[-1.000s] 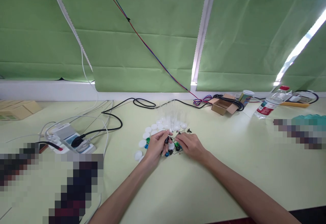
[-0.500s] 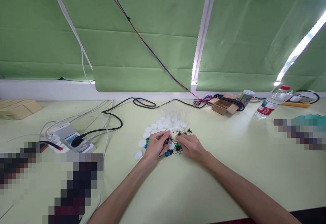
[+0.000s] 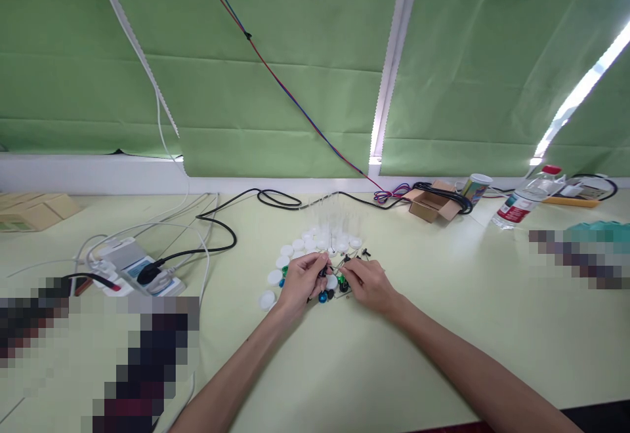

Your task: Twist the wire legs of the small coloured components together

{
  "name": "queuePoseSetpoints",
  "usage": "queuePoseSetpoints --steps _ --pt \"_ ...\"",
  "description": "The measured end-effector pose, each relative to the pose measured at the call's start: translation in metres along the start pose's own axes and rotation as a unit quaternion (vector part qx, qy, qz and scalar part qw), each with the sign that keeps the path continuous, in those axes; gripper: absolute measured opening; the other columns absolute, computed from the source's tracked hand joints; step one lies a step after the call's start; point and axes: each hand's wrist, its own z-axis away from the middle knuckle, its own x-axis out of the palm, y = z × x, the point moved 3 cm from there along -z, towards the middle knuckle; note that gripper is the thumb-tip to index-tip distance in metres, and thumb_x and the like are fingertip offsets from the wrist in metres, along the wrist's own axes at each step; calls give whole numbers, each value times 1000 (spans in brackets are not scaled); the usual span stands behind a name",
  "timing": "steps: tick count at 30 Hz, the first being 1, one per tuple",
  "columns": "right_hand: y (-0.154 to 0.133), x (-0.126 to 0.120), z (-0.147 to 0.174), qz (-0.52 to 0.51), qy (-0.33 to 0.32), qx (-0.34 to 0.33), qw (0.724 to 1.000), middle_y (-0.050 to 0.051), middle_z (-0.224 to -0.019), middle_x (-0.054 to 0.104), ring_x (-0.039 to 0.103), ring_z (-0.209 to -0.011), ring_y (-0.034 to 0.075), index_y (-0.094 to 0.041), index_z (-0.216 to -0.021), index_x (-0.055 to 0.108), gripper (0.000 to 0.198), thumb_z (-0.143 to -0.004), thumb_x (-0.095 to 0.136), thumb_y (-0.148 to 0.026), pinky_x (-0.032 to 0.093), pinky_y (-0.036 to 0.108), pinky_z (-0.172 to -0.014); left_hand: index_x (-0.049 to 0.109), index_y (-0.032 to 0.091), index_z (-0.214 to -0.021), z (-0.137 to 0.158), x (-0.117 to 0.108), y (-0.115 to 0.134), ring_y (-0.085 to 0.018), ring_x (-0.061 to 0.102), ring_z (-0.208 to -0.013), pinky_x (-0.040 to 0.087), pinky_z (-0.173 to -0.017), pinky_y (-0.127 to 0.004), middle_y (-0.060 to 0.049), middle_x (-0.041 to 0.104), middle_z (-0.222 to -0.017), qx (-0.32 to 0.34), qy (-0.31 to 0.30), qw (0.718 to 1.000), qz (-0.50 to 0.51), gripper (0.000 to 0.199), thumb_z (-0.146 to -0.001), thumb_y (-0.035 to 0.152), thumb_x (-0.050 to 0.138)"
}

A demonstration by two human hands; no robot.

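My left hand (image 3: 304, 282) is closed in a pinch on a small black part (image 3: 323, 271). Close beside it on the right, my right hand (image 3: 370, 283) pinches something thin and light, too small to name, near that black part. Below and between the hands lie a blue round piece (image 3: 323, 297), a black round piece (image 3: 331, 294), green pieces (image 3: 340, 279) and thin metal rods. White round caps (image 3: 274, 277) spread in an arc to the left and behind. Several clear tubes (image 3: 337, 220) stand upright behind the hands.
A power strip (image 3: 130, 266) with plugs and cables is at left. Along the back run a black cable (image 3: 236, 236), an open cardboard box (image 3: 433, 206), a can (image 3: 476, 189) and a water bottle (image 3: 522, 203). Yellowish boxes (image 3: 39, 210) stand far left.
My right hand has shifted slightly, its fingers still pinched near the black part. My left hand stays almost in place.
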Motion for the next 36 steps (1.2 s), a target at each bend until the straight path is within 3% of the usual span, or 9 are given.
queuePoseSetpoints --steps 8,12,19,23,29,36 --pt "-1 -1 -3 -69 -1 72 995 -5 -53 43 35 -44 11 -22 -71 48 27 -97 44 -24 30 25 -49 63 14 -68 1 1 0 -4 40 -36 19 -33 -18 -1 58 -61 13 3 1000 -16 37 -75 50 69" --pt "-1 0 -3 -83 15 72 994 -5 -53 42 32 -44 9 -21 -70 47 27 -97 45 -24 29 24 -47 62 14 -69 -1 -1 -3 -3 40 -36 23 -34 -18 -1 59 -63 26 0 999 -27 36 -79 49 66" --pt "4 -1 -1 -59 52 29 996 0 -63 56 47 -53 11 -19 -83 57 16 -97 48 -18 36 25 -53 62 15 -72 -3 -2 1 -3 40 -33 25 -33 -18 -1 60 -65 52 11 998 -39 34 -81 48 65" --pt "7 -2 1 -26 64 13 998 1 -63 56 48 -55 13 -19 -86 60 16 -96 49 -17 35 26 -53 61 15 -73 -3 -3 5 -3 39 -30 25 -32 -19 1 58 -61 74 42 995 -52 35 -81 49 63" --pt "11 -7 -1 11 113 51 992 1 -63 58 49 -55 13 -18 -85 62 14 -95 52 -18 37 26 -54 60 16 -73 -3 -12 10 -5 43 -33 30 -34 -19 0 59 -62 92 97 990 -49 34 -83 49 61" --pt "17 -3 -3 -9 42 128 991 5 -76 66 58 -65 16 -19 -85 65 19 -96 50 -24 44 27 -63 62 17 -78 -7 -9 1 -8 52 -40 41 -40 -22 -1 61 -68 94 54 993 -47 33 -82 50 62"
